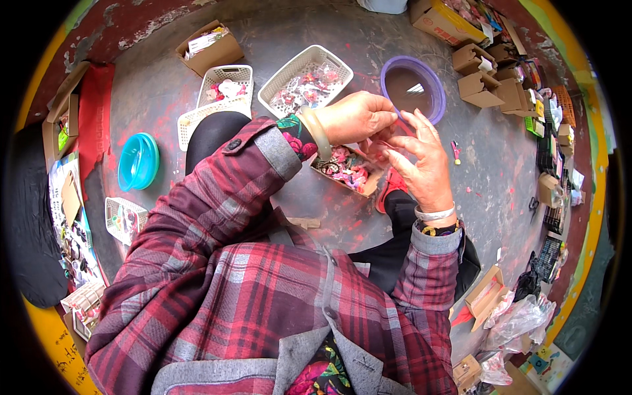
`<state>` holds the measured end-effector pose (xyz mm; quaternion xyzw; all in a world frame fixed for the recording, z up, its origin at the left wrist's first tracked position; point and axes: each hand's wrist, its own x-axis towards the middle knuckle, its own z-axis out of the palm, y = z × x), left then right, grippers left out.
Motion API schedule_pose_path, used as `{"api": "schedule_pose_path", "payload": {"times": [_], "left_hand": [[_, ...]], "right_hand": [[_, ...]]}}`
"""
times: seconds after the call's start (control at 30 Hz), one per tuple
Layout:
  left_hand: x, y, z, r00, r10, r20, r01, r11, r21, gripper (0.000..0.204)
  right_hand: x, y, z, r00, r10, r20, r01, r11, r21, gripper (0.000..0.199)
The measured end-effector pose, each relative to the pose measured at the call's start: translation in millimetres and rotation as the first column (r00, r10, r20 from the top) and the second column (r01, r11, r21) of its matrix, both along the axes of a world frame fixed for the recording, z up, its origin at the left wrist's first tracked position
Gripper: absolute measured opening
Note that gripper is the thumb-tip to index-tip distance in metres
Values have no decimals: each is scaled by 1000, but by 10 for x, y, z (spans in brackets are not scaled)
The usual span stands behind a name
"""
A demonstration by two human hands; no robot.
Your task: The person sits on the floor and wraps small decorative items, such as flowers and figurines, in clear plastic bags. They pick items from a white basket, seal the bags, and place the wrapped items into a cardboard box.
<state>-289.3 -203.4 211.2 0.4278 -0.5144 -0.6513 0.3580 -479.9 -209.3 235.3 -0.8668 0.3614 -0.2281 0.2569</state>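
— Grey concrete floor, stained red, fills the frame; what sits on it?

— Largest, a white plastic lattice basket of small packets at upper centre, then a round purple plastic bowl just right of it, and a turquoise plastic bowl at the left.

— And at the centre?

— A small brown cardboard box of pink and red trinkets lies below the hands. The left hand, a pale bangle on its wrist, and the right hand meet just above it.

— Each grip?

— Both pinch fingertips on a tiny item too small to identify; the right hand's other fingers spread wide.
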Motion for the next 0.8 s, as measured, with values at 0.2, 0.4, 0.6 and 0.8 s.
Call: {"api": "schedule_pose_path", "payload": {"times": [0.2, 0.4, 0.6, 0.8], "left_hand": [[-8, 6, 15, 999, -4, 37, 4, 1000, -11, 26], [-13, -20, -17, 989, 118, -83, -117, 993, 25, 25], [-5, -20, 3, 986, 131, -105, -129, 991, 28, 24], [-96, 34, 44, 966, 177, -186, -162, 982, 92, 23]], "right_hand": [[-1, -12, -58, 994, -23, 104, 17, 998, 56, 29], [-35, -44, -16, 867, -388, 311, 104, 753, 649, 46], [35, 17, 6, 835, -462, 300, 158, 722, 674, 13], [13, -30, -102, 741, -543, 396, 147, 707, 692, 11]]}}
